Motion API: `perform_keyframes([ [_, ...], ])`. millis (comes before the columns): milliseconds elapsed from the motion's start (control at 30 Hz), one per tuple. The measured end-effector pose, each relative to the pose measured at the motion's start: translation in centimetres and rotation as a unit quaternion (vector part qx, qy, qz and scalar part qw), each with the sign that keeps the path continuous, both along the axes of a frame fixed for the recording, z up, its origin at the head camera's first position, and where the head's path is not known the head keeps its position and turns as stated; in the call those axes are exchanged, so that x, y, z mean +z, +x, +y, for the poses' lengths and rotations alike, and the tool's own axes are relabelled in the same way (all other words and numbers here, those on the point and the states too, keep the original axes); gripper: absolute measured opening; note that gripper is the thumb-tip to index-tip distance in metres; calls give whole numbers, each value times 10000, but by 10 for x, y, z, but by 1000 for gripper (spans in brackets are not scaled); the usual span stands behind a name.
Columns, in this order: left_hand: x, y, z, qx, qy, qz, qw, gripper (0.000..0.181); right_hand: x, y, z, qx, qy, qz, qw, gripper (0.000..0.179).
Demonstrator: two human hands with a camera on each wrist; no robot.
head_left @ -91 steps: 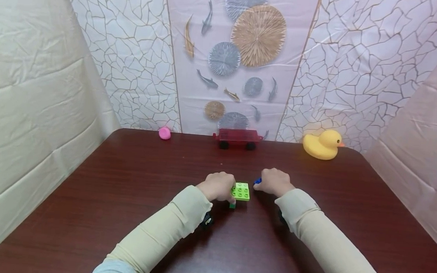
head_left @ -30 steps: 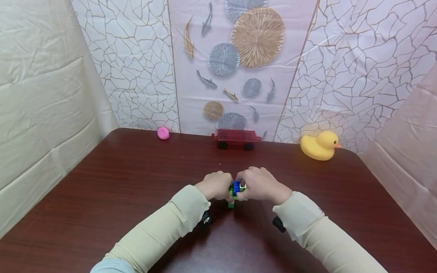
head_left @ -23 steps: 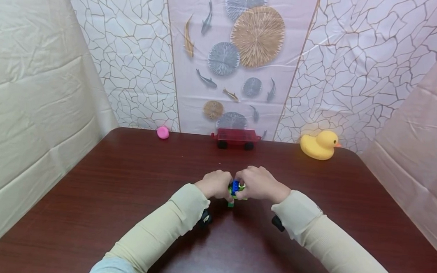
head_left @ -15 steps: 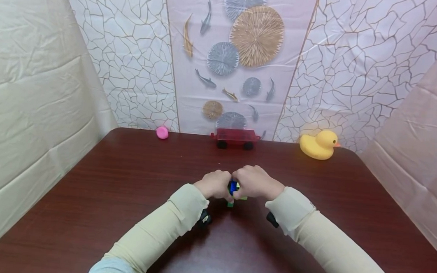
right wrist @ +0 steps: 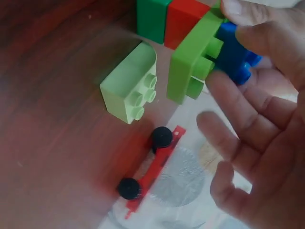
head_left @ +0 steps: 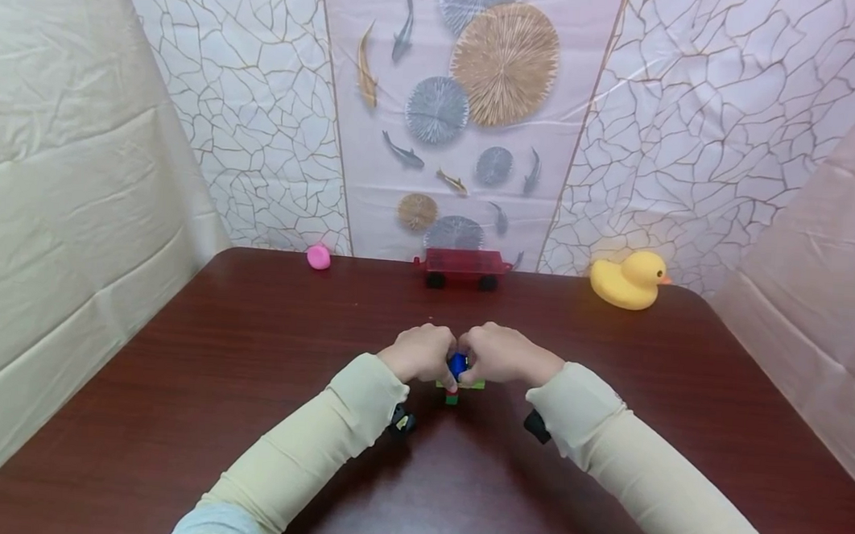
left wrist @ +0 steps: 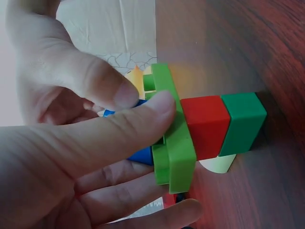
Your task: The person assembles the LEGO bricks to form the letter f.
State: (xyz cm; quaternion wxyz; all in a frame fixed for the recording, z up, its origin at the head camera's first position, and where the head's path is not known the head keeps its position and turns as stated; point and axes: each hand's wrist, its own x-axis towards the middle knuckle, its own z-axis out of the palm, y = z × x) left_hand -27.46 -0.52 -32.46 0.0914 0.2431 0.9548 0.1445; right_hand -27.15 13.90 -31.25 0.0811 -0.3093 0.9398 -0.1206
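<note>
A stack of toy building bricks stands on the table between both hands. Its dark green brick (left wrist: 245,123) is lowest, then a red brick (left wrist: 205,128), then a wide lime green brick (left wrist: 182,162) that overhangs the sides. On top sits a blue brick (right wrist: 228,55), its base at the lime studs. My left hand (head_left: 420,353) holds the lime brick, thumb along its near side. My right hand (head_left: 506,354) pinches the blue brick between thumb and index finger, its other fingers loosely bent. In the head view the hands hide much of the stack.
A pale green rounded brick (right wrist: 127,83) stands on the table (head_left: 250,330) just beyond the stack. Along the far edge are a pink knob-like toy (head_left: 318,256), a red wheeled wagon (head_left: 464,262) and a yellow duck (head_left: 626,284). Patterned cloth hangs behind.
The right hand has brought the blue brick leftward from beside the lime brick to its top. The left hand has shifted slightly up and left, showing some red below the lime brick.
</note>
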Motion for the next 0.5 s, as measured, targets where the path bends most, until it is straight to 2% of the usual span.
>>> perform_keyframes([
  [100,1,0,1,49,3,21,10000,26,-2,-2,6,-59,-514,-449,9977,20],
  [167,1,0,1,76,-20,44,10000,26,-3,-3,8,-36,-681,-543,9962,25],
  [333,0,1,1,144,-150,134,9997,26,-3,-4,8,91,-758,-427,9962,30],
  [500,1,2,0,138,-132,83,9998,26,-6,-5,8,28,-716,-350,9968,30],
])
